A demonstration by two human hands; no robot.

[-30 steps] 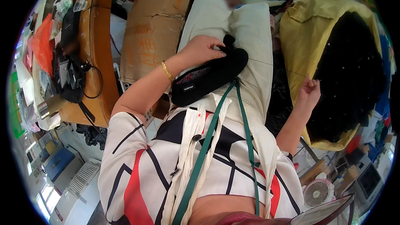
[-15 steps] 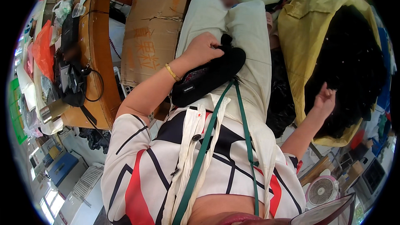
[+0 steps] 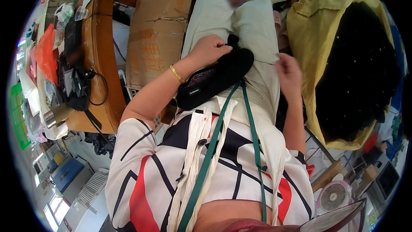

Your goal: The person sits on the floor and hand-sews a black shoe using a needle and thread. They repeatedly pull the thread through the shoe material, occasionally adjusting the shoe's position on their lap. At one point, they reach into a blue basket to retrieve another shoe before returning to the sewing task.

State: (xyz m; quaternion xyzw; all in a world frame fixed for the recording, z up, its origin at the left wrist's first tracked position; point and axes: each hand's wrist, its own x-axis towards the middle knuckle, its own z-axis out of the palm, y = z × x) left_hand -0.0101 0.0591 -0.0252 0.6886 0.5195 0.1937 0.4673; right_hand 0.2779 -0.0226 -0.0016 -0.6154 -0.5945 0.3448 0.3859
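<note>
1. Slipper [image 3: 235,66], black, lies at a slant on the person's lap near the middle of the frame, its patterned lining showing at the opening, toward the lower left.
2. Left hand [image 3: 209,51], coming in from the left of centre, grasps the slipper's upper edge between thumb and bent fingers, just beside a small black tuft [image 3: 233,40].
3. Right hand [image 3: 289,75] hangs right of centre, apart from the slipper, fingers bent and blurred; whether it pinches anything, I cannot tell.
4. Thread [image 3: 266,63], thin and dark, runs from the slipper's right side toward the right hand.
5. Apron [image 3: 253,25], off-white, covers the legs at upper centre; green straps [image 3: 205,172] run down over the shirt [image 3: 133,176] at lower centre.
6. Sack [image 3: 307,30], yellow, stands open at the right of the frame, full of black pieces [image 3: 356,73] with small pale specks.
7. Box [image 3: 159,34], brown cardboard, sits at upper left of centre, beside the legs.
8. Desk [image 3: 103,90], wooden, fills the left, with a black bag [image 3: 74,79] on it.
9. Fan [image 3: 334,195], pink and white, stands at lower right.
</note>
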